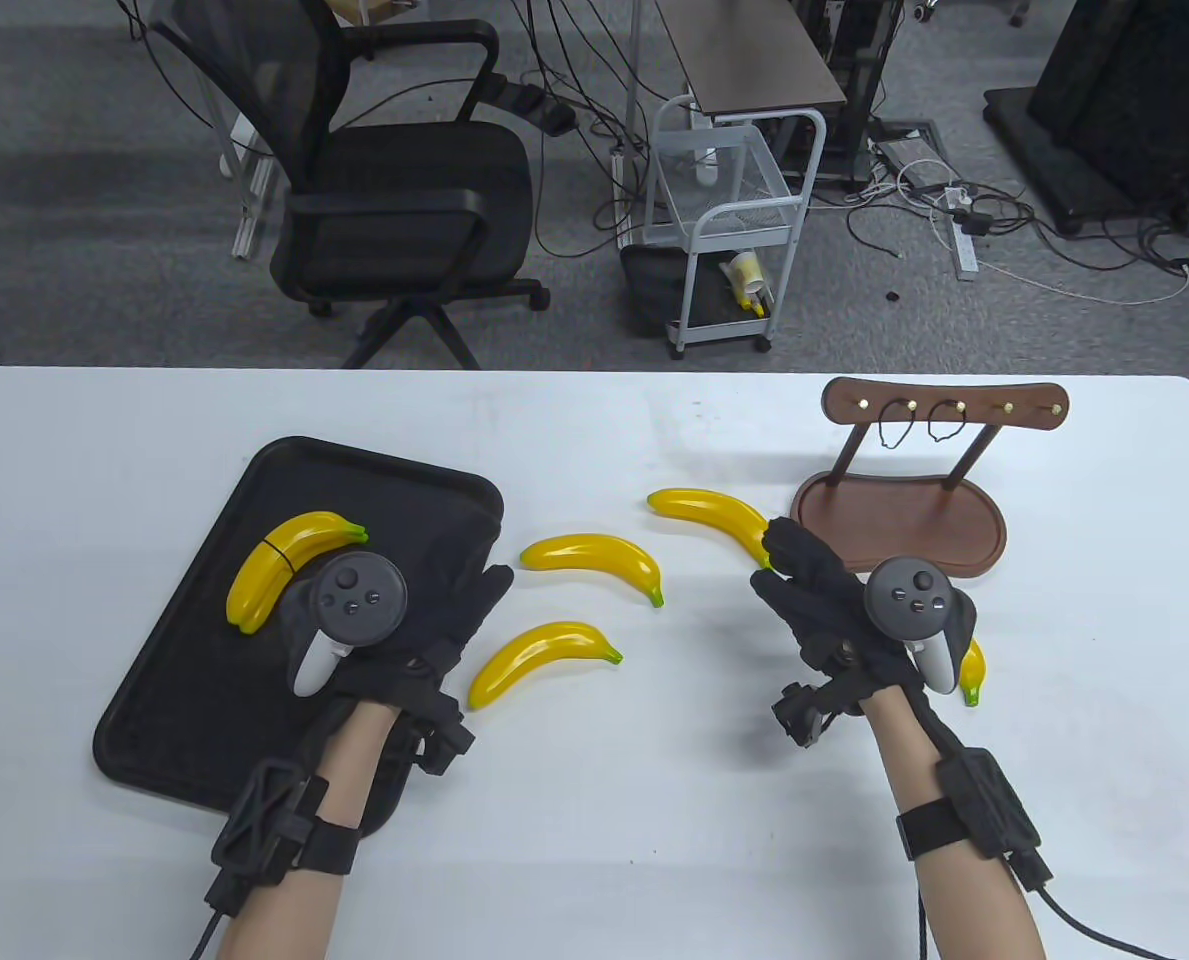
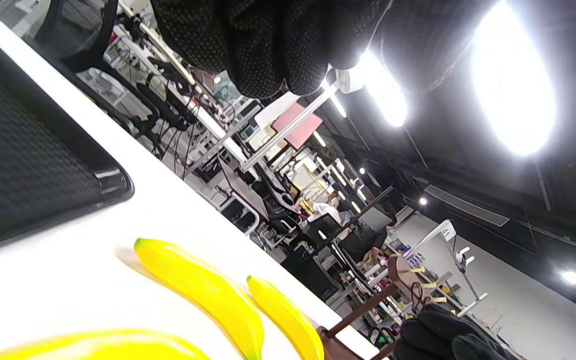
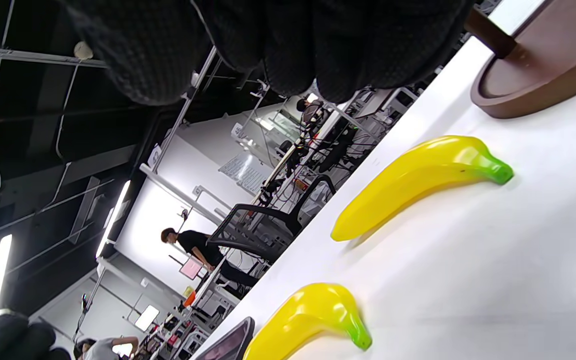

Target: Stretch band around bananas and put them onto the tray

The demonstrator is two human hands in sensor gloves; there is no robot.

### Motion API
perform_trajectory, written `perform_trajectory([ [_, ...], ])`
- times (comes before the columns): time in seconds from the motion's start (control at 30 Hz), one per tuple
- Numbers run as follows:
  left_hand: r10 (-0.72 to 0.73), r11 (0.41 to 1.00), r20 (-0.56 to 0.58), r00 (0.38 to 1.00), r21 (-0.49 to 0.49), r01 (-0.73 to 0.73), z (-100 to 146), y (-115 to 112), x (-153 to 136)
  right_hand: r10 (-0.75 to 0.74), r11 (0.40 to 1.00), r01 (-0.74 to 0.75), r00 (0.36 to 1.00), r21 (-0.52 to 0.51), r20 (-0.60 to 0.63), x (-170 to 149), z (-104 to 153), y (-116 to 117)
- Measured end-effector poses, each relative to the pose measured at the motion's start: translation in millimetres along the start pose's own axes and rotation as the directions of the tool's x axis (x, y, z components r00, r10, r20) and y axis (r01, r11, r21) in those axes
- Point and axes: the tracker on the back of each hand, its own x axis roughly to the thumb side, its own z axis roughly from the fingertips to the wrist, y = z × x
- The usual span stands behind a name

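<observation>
A pair of yellow bananas [image 1: 289, 575] with a black band round them lies on the black tray [image 1: 204, 720]. My left hand [image 1: 482, 592] hovers over the tray's right edge, fingers relaxed and holding nothing. Three loose bananas lie on the white table: one far [image 1: 704, 508] [image 3: 418, 175], one in the middle [image 1: 594, 555] [image 3: 313, 310] and one near [image 1: 544, 665]. My right hand [image 1: 782, 562] hangs above the far banana's right end with straight, empty fingers. A further banana [image 1: 972, 675] peeks out from under that wrist. Two spare black bands [image 1: 939, 420] hang on the wooden stand [image 1: 899, 525].
The stand sits at the table's back right, close beside my right hand. Beyond the far table edge are an office chair [image 1: 394, 190] and a white wire cart [image 1: 729, 220]. In the left wrist view, the tray corner [image 2: 43, 175] and two bananas [image 2: 208, 290] show.
</observation>
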Motion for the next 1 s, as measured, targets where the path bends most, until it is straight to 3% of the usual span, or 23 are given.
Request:
perform_trajectory([
  [0.4,0.016,0.999,0.006,1.0,-0.048,-0.015,-2,-14,2,-0.24,0.959,0.209,0.958,-0.19,-0.159,-27,-15,-25],
  [0.6,0.022,0.998,0.003,1.0,-0.059,-0.022,-2,-16,2,-0.354,0.91,0.282,0.909,-0.303,-0.219,-43,-26,-45],
  [0.73,0.019,0.998,0.001,1.0,-0.057,-0.019,-2,-15,2,-0.472,0.844,0.352,0.845,-0.405,-0.25,-57,-33,-56],
  [1.0,0.012,0.998,-0.007,1.0,-0.063,-0.012,-2,-16,2,-0.549,0.786,0.368,0.784,-0.497,-0.29,-72,-50,-60],
])
